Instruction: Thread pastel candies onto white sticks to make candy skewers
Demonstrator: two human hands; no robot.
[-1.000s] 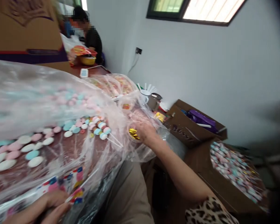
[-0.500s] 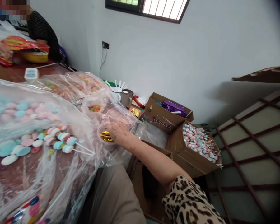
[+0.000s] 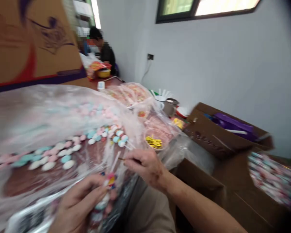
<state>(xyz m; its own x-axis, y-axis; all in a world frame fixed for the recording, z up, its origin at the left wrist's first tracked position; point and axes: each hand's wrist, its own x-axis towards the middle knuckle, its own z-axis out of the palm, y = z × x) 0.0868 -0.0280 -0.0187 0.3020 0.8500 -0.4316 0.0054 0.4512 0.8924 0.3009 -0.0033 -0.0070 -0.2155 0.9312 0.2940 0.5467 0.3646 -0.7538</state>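
Left hand (image 3: 81,202) grips a wrapped lollipop (image 3: 106,191) at lower centre; right hand (image 3: 145,166) pinches a thin twist tie (image 3: 126,159). Clear plastic sheeting (image 3: 50,110) crowds the left, open cardboard boxes (image 3: 218,136) the right.

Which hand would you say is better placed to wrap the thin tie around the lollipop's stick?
Probably the right hand: it pinches a thin tie beside the stick. The left hand is closed around the wrapped lollipop, keeping it steady. Blur hides finer detail.

Pastel candies (image 3: 63,155) under a clear plastic sheet (image 3: 38,110) on a dark table, small tub of gold twist ties (image 3: 154,141), metal cup (image 3: 171,106), open cardboard box (image 3: 220,136) with purple packets (image 3: 230,123), box of wrapped lollipops (image 3: 274,178), seated person (image 3: 106,53) far back, window (image 3: 203,8).
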